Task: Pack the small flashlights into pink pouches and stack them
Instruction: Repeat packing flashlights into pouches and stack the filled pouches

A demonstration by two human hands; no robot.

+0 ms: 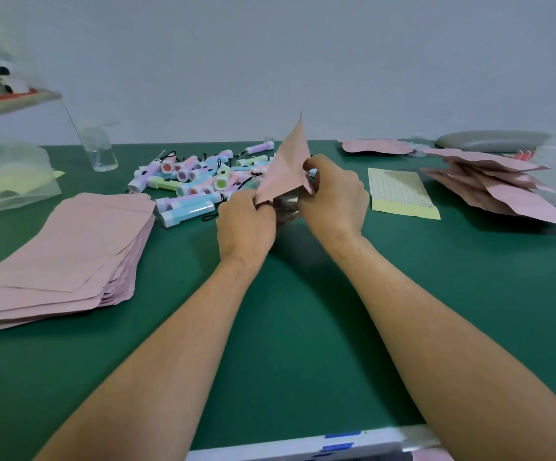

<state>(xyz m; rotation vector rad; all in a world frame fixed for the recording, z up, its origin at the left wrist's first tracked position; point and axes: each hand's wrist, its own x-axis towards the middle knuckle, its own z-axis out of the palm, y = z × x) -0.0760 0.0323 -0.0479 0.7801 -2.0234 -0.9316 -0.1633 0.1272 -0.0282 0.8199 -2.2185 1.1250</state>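
Pouch (286, 168): matte pink, flat, creased. Held above mid-table (286, 327), just in front of the flashlights (196, 181). Long axis steeply tilted, one sharp corner pointing up and toward the far edge. Left hand (245, 224) pinches the lower corner; right hand (333, 197) pinches the right edge, fingers curled. Contents hidden, possibly a flashlight. Flashlights: pastel heap, lying every way. Flat pink stack (70, 254) by the left edge; looser pile (496, 184) near the far right corner.
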